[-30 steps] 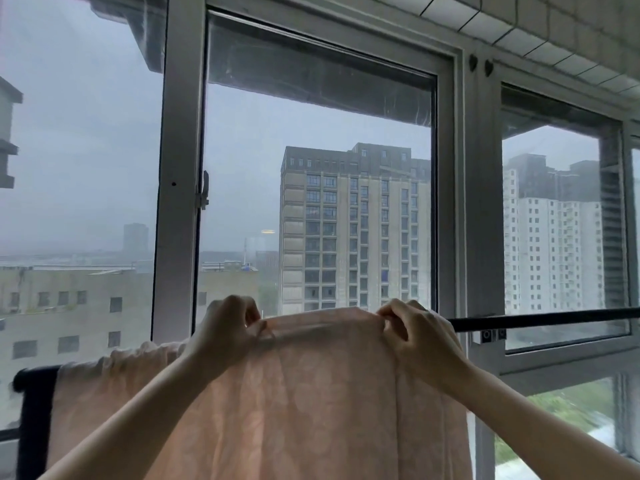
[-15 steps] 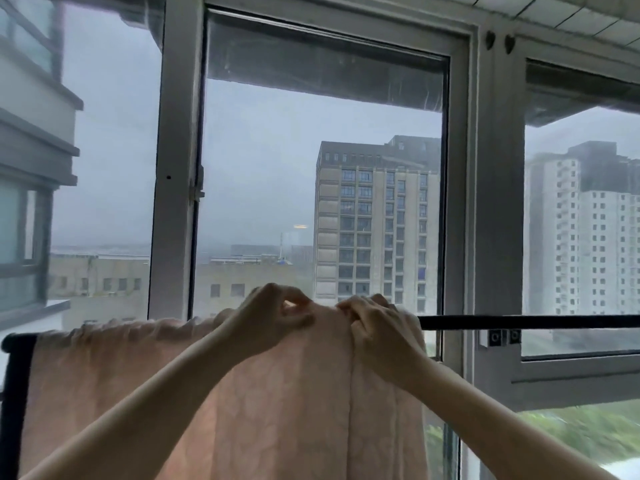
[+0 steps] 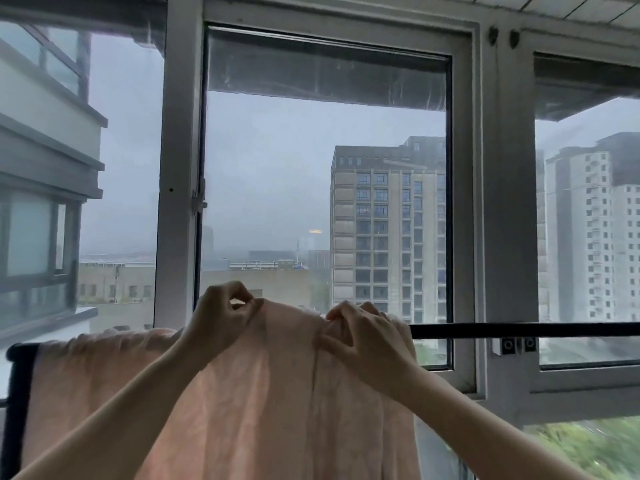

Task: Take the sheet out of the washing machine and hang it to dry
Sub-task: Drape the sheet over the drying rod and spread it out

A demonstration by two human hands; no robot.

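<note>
While both my hands are raised to it, the peach sheet (image 3: 263, 403) hangs over the black drying rail (image 3: 519, 330). It covers the rail from just beside the left end to about the middle. The sheet's top fold runs lengthwise along the rail, left to right. The cloth falls straight down past the bottom of my view, so I cannot tell how far it hangs.

My left hand (image 3: 221, 320) has its fingers curled and pinches the top edge, holding it a little above the line of the rail. My right hand (image 3: 367, 337) pinches the same edge near the sheet's right border, thumb and fingers closed on a small bunch of cloth. Between the two hands the edge slopes down toward the right one.

Right of the sheet the rail shows as a dark bar in front of the grey window frame (image 3: 178, 168). A dark upright post (image 3: 17, 393) stands at the rail's left end, just beside the sheet's left border.
</note>
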